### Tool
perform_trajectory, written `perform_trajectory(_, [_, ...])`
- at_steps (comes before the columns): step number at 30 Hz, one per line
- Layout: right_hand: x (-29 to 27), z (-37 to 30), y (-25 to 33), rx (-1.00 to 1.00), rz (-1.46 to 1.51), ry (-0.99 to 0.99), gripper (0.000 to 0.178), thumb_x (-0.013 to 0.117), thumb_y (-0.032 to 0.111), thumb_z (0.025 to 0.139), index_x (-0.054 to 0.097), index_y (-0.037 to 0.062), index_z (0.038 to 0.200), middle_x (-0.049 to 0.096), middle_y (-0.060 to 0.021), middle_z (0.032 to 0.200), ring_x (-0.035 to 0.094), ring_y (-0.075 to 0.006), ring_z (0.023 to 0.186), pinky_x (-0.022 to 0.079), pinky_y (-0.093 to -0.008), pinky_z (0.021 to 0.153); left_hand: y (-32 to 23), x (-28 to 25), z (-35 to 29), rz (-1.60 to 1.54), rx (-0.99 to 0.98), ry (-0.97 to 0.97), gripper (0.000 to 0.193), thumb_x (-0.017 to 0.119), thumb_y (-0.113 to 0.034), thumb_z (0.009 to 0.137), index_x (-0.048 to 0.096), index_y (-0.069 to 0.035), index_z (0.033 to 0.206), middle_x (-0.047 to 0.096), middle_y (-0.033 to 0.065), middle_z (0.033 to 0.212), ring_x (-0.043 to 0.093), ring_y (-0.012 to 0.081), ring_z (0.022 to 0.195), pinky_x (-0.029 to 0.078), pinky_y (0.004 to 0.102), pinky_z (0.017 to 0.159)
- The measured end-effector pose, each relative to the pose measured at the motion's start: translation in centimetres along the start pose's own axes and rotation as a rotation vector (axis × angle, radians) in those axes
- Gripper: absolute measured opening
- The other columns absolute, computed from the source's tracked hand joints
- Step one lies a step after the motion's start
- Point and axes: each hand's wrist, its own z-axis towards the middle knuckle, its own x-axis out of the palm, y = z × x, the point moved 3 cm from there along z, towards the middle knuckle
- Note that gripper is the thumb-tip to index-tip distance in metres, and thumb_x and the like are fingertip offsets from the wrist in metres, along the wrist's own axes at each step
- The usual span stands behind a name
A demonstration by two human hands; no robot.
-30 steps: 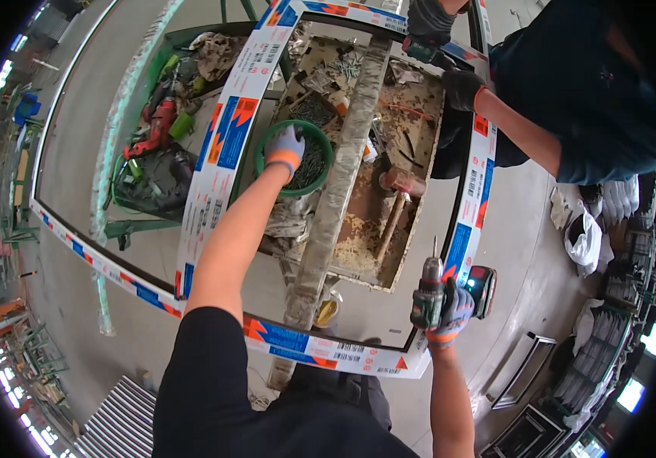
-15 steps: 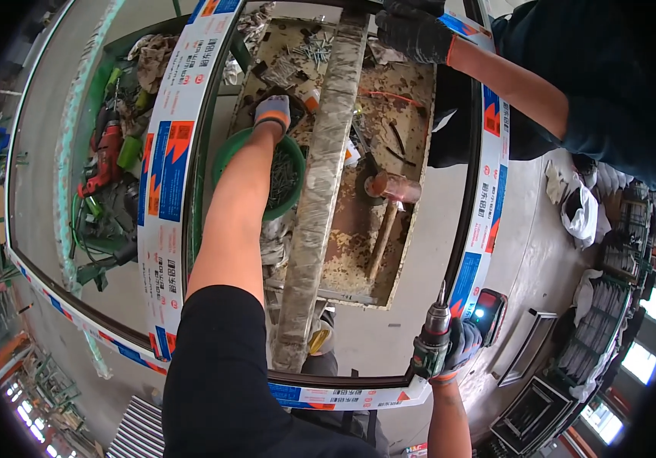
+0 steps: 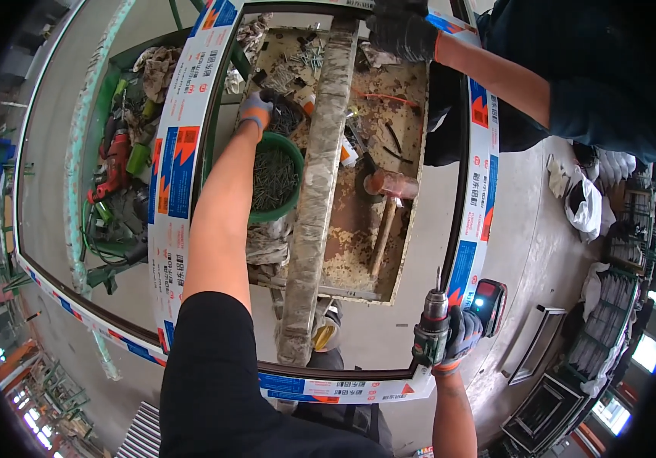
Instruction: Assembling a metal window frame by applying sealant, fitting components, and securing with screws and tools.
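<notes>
My right hand [image 3: 461,336], in a grey and orange glove, is wrapped round the grip of a cordless drill [image 3: 430,327]. The drill's bit points away from me, and its light glows by the battery. My gloved left hand [image 3: 256,113] reaches through the frame to the left edge of a dark container of small screws [image 3: 286,116]; its fingers are mostly hidden. Below that hand stands a green bucket [image 3: 276,179] full of screws. Around both arms lies a large window frame [image 3: 177,172] wrapped in printed white, blue and orange film.
A worn beam [image 3: 320,164] crosses a shabby tray [image 3: 358,263] holding a mallet [image 3: 390,187] and loose screws. At the left, a green bin [image 3: 103,91] holds a red power tool [image 3: 116,164]. A co-worker's gloved hand [image 3: 404,34] rests on the frame's far right corner.
My left hand has moved left, from over the dark container to its edge, uncovering the screws inside. The drill stays in my right hand. The whole view has shifted slightly.
</notes>
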Motion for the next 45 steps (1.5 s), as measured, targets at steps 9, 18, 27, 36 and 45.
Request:
perform_trajectory(9, [-0.9, 0.1, 0.3, 0.0, 0.028, 0.016, 0.053, 0.072, 0.028, 0.074, 0.058, 0.0045, 0.119, 0.058, -0.0099, 0.101, 0.055, -0.0306, 0.095, 0.043, -0.0444, 0.086, 2.0, 1.5, -4.0, -0.919, -0.17, -0.093, 0.033, 0.067, -0.021, 0.087, 0.063, -0.004, 0.114, 0.068, 0.0119, 0.104, 0.064, 0.0316, 0.095, 0.053, 0.0407, 0.077])
perform_trajectory(18, [-1.2, 0.5, 0.7, 0.026, 0.114, 0.033, 0.053, 0.062, 0.033, 0.076, 0.059, 0.0032, 0.119, 0.061, -0.0117, 0.102, 0.057, -0.0304, 0.096, 0.04, -0.045, 0.089, -9.3, -7.9, -23.4, -2.292, -0.053, 0.567, 0.026, 0.055, -0.017, 0.096, 0.058, -0.002, 0.116, 0.064, 0.0117, 0.097, 0.063, 0.0227, 0.086, 0.057, 0.036, 0.075])
perform_trajectory(27, [-1.9, 0.4, 0.9, -0.024, 0.184, -0.057, 0.052, 0.066, 0.027, 0.073, 0.058, 0.0058, 0.12, 0.06, -0.0124, 0.101, 0.056, -0.0328, 0.095, 0.04, -0.0447, 0.086, -9.8, -14.7, -41.0, -2.189, 0.145, 0.761, 0.017, 0.052, -0.03, 0.098, 0.057, -0.015, 0.091, 0.037, -0.0037, 0.071, 0.035, 0.0111, 0.055, 0.033, 0.0261, 0.053])
perform_trajectory(36, [-2.2, 0.2, -0.1, -0.023, 0.252, 0.043, 0.055, 0.07, 0.025, 0.071, 0.058, 0.0074, 0.122, 0.061, -0.0124, 0.102, 0.057, -0.0322, 0.097, 0.04, -0.0418, 0.086, -9.0, -7.6, -57.1, -2.273, -0.367, 0.55, 0.022, 0.05, -0.034, 0.099, 0.06, -0.014, 0.097, 0.049, -0.0013, 0.074, 0.041, 0.0105, 0.058, 0.035, 0.0247, 0.053])
perform_trajectory(45, [-4.6, 0.1, -2.3, -0.152, 0.363, 0.169, 0.052, 0.064, 0.023, 0.076, 0.057, 0.0062, 0.125, 0.061, -0.0121, 0.103, 0.056, -0.0304, 0.094, 0.041, -0.0421, 0.086, -10.1, -10.0, -64.9, -1.611, -0.248, 0.225, 0.021, 0.062, -0.028, 0.093, 0.057, -0.007, 0.096, 0.053, 0.0004, 0.075, 0.051, 0.0098, 0.065, 0.042, 0.0207, 0.057])
